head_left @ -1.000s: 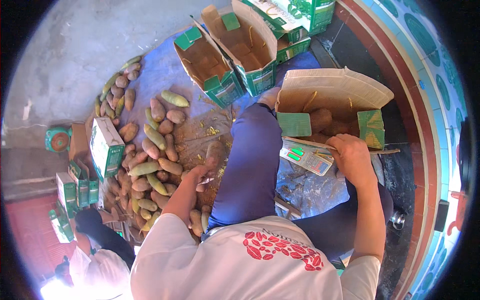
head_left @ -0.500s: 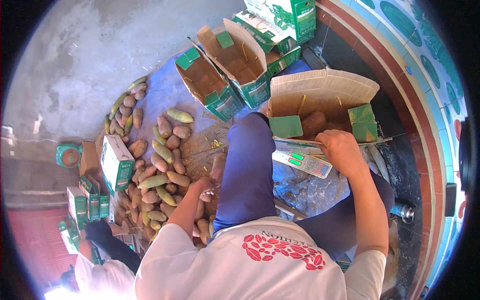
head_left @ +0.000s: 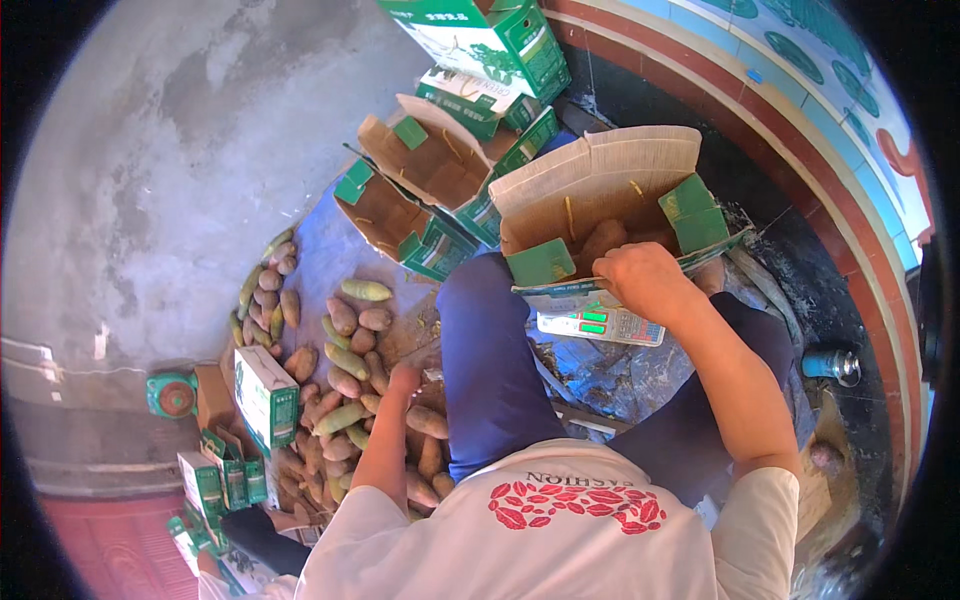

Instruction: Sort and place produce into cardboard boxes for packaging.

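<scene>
My right hand (head_left: 645,280) is closed on the near rim of an open cardboard box (head_left: 600,165), fingers curled over its edge. Inside the box lies at least one reddish-brown radish (head_left: 603,245); the near wall hides its bottom. Under the box's near side sits a digital scale (head_left: 600,324) with lit green displays. To the left of my knee, my left hand (head_left: 405,380) is low over a pile of long reddish and green radishes (head_left: 345,385). Its fingers are mostly hidden and blurred, so a grip on anything does not show.
Two open boxes (head_left: 430,165) stand beyond my knee, with more green-and-white boxes (head_left: 500,50) stacked behind. A closed box (head_left: 265,395) borders the pile. At lower left are another person's dark-clothed leg (head_left: 265,540) and several boxes. A blue-topped cylinder (head_left: 830,365) lies at right.
The whole view has shifted. My right hand reaches farther left over the box's near rim. My left hand stays low by the pile, its fingers now less visible.
</scene>
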A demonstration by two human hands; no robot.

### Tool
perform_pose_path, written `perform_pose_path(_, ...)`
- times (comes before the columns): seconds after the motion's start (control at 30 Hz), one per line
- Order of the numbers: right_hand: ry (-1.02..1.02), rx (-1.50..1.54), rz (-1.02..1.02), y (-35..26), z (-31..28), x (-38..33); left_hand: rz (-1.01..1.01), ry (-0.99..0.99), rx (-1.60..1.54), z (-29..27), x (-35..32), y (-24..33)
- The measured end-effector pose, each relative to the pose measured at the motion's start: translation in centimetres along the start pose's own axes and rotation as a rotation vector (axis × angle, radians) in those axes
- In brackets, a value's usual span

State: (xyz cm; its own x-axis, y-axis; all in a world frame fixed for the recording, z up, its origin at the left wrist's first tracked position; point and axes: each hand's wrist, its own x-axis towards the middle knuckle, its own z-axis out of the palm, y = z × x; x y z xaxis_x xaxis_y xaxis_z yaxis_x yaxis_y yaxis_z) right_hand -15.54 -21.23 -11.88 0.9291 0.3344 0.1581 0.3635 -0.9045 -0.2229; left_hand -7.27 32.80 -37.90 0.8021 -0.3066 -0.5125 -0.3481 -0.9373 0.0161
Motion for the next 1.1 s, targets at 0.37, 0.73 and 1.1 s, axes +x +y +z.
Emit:
perform_pose_path(0.37, -0.028, -0.032, 0.050, 0.9, 0.8, -1.4, -0.259, 0.469, -1.295, -23.7, -6.7, 13.9)
perform_pose_path(0.73, -0.090, -0.008, 0.078, 1.0, 0.5, -1.6, 0.432, 0.698, -1.549, -38.3, -9.3, 25.4)
perform_pose_path(1.1, -0.143, -0.030, 0.059, 0.5, -0.2, -1.3, 0.567, 0.154, -1.418, -34.2, -1.9, 36.8)
